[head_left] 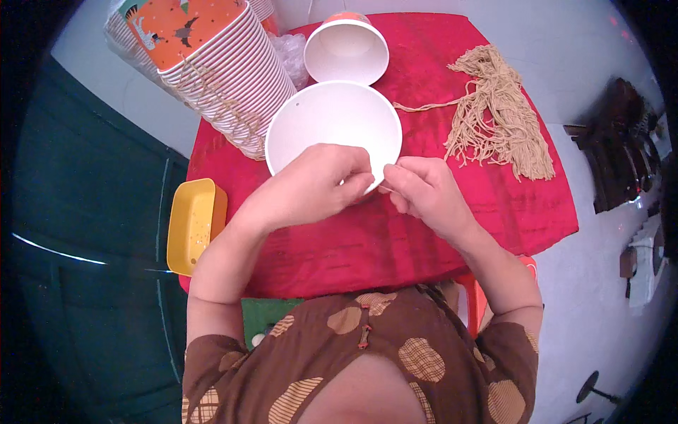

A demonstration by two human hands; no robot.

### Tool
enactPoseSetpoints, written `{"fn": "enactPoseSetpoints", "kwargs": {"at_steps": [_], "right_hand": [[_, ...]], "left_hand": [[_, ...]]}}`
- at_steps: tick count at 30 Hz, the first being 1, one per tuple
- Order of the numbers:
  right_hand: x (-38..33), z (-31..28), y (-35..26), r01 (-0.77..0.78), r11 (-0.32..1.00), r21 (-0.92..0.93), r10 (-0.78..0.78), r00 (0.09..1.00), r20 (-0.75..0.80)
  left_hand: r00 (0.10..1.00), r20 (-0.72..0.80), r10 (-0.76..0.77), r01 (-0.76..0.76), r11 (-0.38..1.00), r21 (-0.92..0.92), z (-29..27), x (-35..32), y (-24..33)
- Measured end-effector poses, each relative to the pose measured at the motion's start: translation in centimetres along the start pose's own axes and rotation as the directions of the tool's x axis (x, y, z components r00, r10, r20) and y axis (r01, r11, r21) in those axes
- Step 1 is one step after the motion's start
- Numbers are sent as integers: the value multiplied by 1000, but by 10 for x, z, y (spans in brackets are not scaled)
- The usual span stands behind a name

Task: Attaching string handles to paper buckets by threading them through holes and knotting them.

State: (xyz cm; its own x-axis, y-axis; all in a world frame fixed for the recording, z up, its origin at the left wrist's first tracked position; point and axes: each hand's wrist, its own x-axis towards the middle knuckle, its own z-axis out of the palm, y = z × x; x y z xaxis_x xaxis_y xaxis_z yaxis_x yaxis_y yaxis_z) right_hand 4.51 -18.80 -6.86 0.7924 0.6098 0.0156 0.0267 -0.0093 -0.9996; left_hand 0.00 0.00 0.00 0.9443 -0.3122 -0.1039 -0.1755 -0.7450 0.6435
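Note:
A white paper cup [332, 124], seen from above with its mouth toward me, is held over a red cloth [395, 233]. My left hand [311, 185] grips the cup's near rim, fingers curled over the edge. My right hand [424, 189] pinches at the same rim from the right; what sits between its fingertips is too small to tell, though it looks like a thin thread. The two hands touch each other at the rim.
A tall stack of orange patterned paper cups [212, 63] lies on its side at the back left. A single cup [347, 49] stands behind. A bundle of beige yarn strands [501, 116] lies at the right. A yellow tray [192, 225] sits off the cloth's left edge.

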Motion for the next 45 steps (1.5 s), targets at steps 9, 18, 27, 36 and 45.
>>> {"fn": "enactPoseSetpoints", "kwargs": {"at_steps": [9,18,27,36,45], "right_hand": [[2,-3,-8,-93,995,24,91,992,84],[54,-19,40,-239,963,126,226,968,112],[81,-54,50,-205,898,-389,234,972,28],[84,-53,52,-155,730,-666,156,986,-58],[81,-57,54,-105,735,-670,117,993,-27]], "left_hand": [[979,-169,118,-98,988,123,19,-6,5],[954,-290,70,29,946,324,46,38,-35],[975,-223,-13,92,934,345,75,71,-64],[867,-487,100,-116,993,-3,93,83,-86],[916,-343,-208,62,918,-393,94,87,-90]]}}
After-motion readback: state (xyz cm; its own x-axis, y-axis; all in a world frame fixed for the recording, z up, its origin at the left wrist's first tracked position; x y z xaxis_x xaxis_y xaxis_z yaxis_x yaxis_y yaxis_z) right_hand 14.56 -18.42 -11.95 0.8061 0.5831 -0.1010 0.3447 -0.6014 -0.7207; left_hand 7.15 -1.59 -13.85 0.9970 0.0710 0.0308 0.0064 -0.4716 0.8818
